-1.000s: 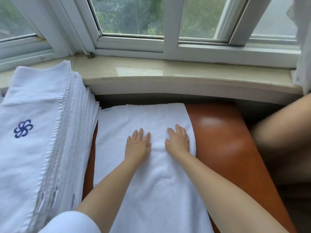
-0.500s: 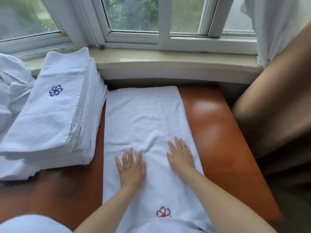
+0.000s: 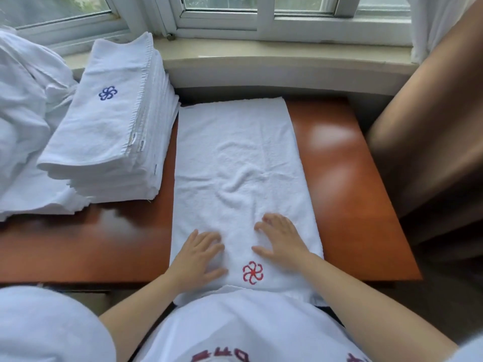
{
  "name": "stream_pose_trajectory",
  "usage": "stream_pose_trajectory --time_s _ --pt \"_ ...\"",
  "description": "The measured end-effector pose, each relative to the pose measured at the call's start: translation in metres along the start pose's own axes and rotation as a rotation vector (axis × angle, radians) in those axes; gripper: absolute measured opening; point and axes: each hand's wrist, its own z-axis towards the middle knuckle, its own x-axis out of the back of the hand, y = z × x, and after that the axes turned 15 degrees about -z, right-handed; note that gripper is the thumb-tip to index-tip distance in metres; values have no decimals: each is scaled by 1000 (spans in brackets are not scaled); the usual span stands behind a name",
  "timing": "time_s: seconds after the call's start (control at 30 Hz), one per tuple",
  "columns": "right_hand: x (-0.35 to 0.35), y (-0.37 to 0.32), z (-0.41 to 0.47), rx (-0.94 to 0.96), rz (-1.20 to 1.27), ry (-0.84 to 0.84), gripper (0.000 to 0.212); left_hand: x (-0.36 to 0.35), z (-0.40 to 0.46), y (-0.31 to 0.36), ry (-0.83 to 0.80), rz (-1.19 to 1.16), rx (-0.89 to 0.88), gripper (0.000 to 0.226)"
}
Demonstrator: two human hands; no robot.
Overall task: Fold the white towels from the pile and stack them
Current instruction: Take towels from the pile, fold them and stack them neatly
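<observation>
Got one white towel [image 3: 235, 158] laid out long on the reddish-brown table [image 3: 347, 194], running from the windowsill [image 3: 287, 61] side back to my lap. Both hands are flat on its near end, fingers spread and straight, not gripping anything, just pressing down. My left hand [image 3: 198, 257] sits left of the red flower logo [image 3: 252, 272], my right hand [image 3: 282, 239] up and to the right of it. There's a wrinkle bunched mid-towel just beyond my fingertips. The stack of folded towels [image 3: 112, 131], with a blue logo [image 3: 107, 93] on top, is to my left beside the towel's far end, and the unfolded pile [image 3: 23, 100] is further left.
</observation>
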Motion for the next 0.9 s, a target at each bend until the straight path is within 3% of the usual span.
stream_pose_trajectory --time_s 0.07,0.17,0.23,0.33,0.43,0.53,0.63,0.73,0.83,0.9 --pt "-2 7 3 -3 -24 -90 62 2 3 -7 -147 63 108 64" --pt "8 19 32 -37 -179 -170 64 7 28 -14 -181 174 245 62" --pt "18 22 51 -83 -268 -121 59 17 48 -6 -110 267 290 56" --pt "23 20 55 -115 -238 9 40 27 66 14 108 265 192 44" --pt "10 17 34 -23 -142 -20 26 15 54 17 66 46 126 22" --pt "4 18 18 31 -107 36 35 13 27 5 22 -7 -36 48" --pt "6 16 12 96 -110 56 49 19 9 -7 -148 118 -108 69" --pt "14 16 16 111 -112 38 55 23 0 -17 -316 200 -42 88" --pt "18 11 19 125 -103 17 61 25 -1 -16 -421 260 7 89" --pt "16 -1 15 135 -114 -21 67 24 -4 -8 -405 304 -84 77"
